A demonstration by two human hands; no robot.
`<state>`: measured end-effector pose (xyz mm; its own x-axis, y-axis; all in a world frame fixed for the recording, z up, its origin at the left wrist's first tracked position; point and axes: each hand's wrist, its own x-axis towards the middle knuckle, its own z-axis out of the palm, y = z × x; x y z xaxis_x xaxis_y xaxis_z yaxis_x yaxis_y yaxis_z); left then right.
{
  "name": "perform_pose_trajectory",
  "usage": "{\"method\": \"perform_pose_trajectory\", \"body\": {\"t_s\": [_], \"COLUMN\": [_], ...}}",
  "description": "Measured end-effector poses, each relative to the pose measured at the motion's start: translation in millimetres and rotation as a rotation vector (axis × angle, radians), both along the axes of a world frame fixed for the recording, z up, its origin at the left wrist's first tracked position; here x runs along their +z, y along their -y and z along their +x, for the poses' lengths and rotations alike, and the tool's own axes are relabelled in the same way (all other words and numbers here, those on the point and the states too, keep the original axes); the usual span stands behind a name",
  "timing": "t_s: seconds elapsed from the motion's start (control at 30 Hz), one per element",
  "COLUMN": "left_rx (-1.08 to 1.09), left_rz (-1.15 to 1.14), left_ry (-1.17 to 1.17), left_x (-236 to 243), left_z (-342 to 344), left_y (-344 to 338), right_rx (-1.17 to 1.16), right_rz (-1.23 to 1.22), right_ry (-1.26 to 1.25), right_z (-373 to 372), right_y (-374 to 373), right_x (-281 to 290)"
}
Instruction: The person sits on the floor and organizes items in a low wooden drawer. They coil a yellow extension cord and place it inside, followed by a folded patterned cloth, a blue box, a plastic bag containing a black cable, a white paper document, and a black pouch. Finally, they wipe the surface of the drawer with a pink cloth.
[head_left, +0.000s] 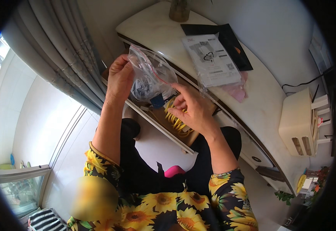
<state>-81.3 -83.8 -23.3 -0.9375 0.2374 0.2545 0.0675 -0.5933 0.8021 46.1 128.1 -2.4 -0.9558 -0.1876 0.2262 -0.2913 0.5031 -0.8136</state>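
We have a clear plastic bag (152, 61) with a red strip up in front of us, over the open drawer (156, 124). Our left hand (118, 79) pinches the bag by its top left edge, between thumb and fingers. Our right hand (194, 108) is at the bag's right side, with the pointing finger at the red strip and the other fingers bent; we cannot tell if it grips the bag. A pale bundle of cord (143, 90) shows low at the bag, but we can't tell if it is inside or behind. In the drawer, we see a yellow coiled cord (176, 124) just under our right hand, and a small blue thing (157, 101) beside it.
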Motion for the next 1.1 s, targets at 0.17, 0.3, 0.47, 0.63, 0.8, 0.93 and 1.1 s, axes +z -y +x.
{"method": "perform_pose_trajectory", "body": {"t_s": [0.17, 0.3, 0.47, 0.63, 0.8, 0.93, 1.1], "left_rx": [-0.038, -0.052, 0.029, 0.056, -0.062, -0.096, -0.049], "left_rz": [-0.005, -0.028, -0.288, -0.448, -0.342, -0.232, -0.312], "left_ry": [-0.036, -0.035, -0.021, -0.043, -0.148, -0.088, -0.098], "left_x": [4.6, 6.1, 6.0, 0.1, 8.6, 27.2, 25.1], "left_z": [4.2, 7.2, 8.2, 0.9, 3.3, 11.4, 10.9], "left_y": [-1.5, -2.5, 7.5, 23.4, 31.4, 24.5, 23.3], "right_rx": [-0.126, -0.166, -0.256, -0.266, -0.285, -0.282, -0.277], "right_rz": [-0.033, 0.090, 0.013, 0.026, -0.066, -0.065, -0.084], "right_ry": [0.009, -0.118, -0.199, -0.157, -0.063, -0.063, -0.024], "right_z": [-14.2, -24.0, -16.4, -6.1, -6.5, -8.2, -9.0], "right_y": [5.4, -4.3, -17.1, -40.5, -46.7, -46.0, -44.5], "right_x": [-21.9, -33.3, -13.3, 10.6, 5.4, 2.0, -0.3]}}
